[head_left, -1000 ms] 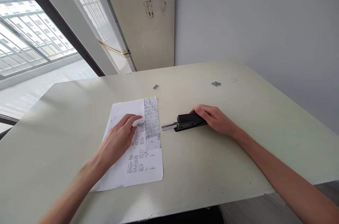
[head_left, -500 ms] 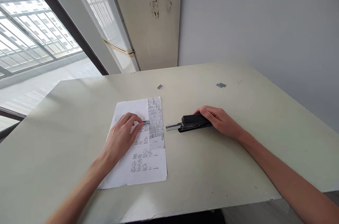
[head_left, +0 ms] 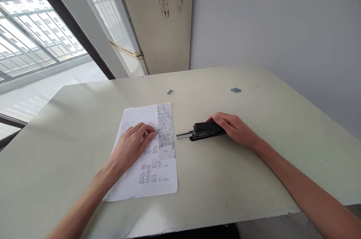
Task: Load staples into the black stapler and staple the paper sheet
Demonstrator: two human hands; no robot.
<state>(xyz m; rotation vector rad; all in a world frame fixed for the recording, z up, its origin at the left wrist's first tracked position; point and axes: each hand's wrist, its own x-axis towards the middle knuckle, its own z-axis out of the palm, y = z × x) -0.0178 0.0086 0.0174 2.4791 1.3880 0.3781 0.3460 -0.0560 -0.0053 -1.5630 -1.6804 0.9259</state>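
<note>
Brown-marked cream panel [head_left: 166,41] between window [head_left: 36,30] and grey wall [head_left: 267,17]

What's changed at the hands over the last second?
The left hand has closed: its fingertips, apart a second ago, now pinch the small metal strip over the paper, having edged slightly toward the stapler. Unchanged: the right hand gripping the stapler, its metal rail sticking out, and the loose staple strips beyond.

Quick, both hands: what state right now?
Left hand: closed, pinching a small metallic strip over the printed paper.
Right hand: closed around the black stapler.
</note>
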